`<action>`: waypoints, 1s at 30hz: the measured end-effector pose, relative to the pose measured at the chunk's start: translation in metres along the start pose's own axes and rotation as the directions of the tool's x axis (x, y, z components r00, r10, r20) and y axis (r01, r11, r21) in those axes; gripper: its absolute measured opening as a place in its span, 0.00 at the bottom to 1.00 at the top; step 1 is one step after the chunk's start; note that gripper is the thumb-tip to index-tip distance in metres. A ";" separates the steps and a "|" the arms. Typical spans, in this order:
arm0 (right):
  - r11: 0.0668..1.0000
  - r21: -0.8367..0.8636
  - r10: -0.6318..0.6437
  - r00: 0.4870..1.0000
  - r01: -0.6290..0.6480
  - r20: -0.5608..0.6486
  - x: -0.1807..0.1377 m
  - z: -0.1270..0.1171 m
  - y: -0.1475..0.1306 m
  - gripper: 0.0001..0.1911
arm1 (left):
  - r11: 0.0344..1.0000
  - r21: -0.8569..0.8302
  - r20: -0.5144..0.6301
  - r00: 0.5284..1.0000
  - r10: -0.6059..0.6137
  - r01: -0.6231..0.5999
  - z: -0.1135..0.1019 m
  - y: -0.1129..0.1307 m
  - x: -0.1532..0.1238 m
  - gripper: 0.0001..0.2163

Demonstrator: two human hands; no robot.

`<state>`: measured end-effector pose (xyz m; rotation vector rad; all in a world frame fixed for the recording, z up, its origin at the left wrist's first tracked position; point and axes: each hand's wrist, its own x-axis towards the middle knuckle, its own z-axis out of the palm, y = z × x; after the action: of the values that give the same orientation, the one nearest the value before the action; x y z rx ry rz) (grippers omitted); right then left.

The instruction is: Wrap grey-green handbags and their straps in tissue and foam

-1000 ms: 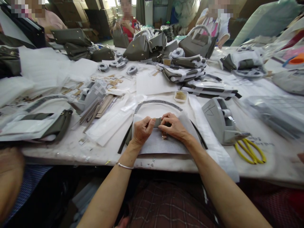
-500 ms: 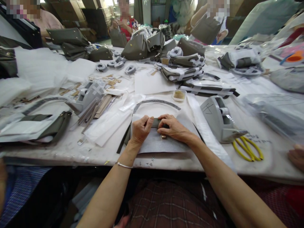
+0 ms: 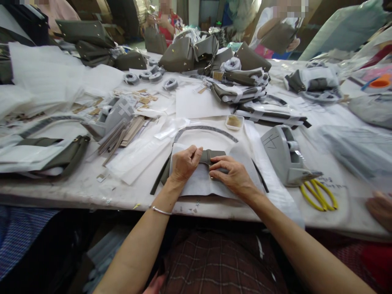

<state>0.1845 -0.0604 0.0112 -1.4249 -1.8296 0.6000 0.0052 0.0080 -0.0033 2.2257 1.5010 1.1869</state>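
Observation:
A flat olive-grey handbag lies in front of me, mostly covered by white paper (image 3: 196,185). Its wrapped handle (image 3: 208,128) arches away from me. Across the paper's middle runs the bag's olive-grey strap (image 3: 219,154). My left hand (image 3: 185,164) is closed in a pinch at the strap's left part. With bent fingers and thumb, my right hand (image 3: 232,173) grips the strap's hanging part near its small metal fitting, which the fingers mostly hide.
Tape dispensers stand left (image 3: 114,116) and right (image 3: 280,153). Yellow-handled scissors (image 3: 318,196) lie at right. Behind are a small tray (image 3: 234,122), tape rolls (image 3: 170,84) and piled handbags (image 3: 177,55). Co-workers stand across the table; a person's hand (image 3: 379,208) rests at the right edge.
My right hand has moved right and slightly toward me, uncovering more of the strap. My left hand has shifted slightly right, still closed. The view has shifted a little.

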 end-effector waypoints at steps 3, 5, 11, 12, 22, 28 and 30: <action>1.000 -0.023 -0.019 1.000 0.019 0.009 -0.001 0.002 0.003 0.05 | 1.000 0.016 0.014 1.000 -0.020 0.020 0.000 0.001 0.000 0.19; 0.998 -0.051 -0.041 0.999 0.043 0.030 -0.003 0.003 0.004 0.05 | 0.999 0.018 0.026 0.999 -0.029 0.028 -0.001 0.002 0.000 0.19; 0.990 -0.103 -0.092 0.994 0.098 0.062 -0.011 0.006 0.005 0.07 | 0.999 0.036 0.056 0.998 -0.034 0.032 -0.003 0.004 0.001 0.19; 0.989 -0.109 -0.093 0.994 0.100 0.062 -0.011 0.005 0.005 0.07 | 0.999 0.042 0.062 0.997 -0.036 0.034 -0.003 0.004 0.001 0.19; 0.995 -0.046 -0.067 0.946 0.086 0.317 0.014 -0.012 0.005 0.07 | 0.991 0.131 0.123 0.991 -0.053 0.037 0.000 0.003 0.001 0.18; 0.989 -0.105 -0.053 0.921 0.101 0.387 0.021 -0.016 -0.005 0.05 | 0.994 0.107 0.390 0.920 -0.016 -0.029 -0.014 0.009 0.013 0.12; 0.981 -0.124 -0.090 0.923 0.146 0.375 0.020 -0.017 -0.006 0.04 | 0.995 0.007 0.528 0.845 0.084 -0.103 -0.028 0.010 0.012 0.10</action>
<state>0.1917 -0.0442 0.0309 -1.3508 -2.2822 0.7179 -0.0063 0.0065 0.0271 2.4000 1.1998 0.4901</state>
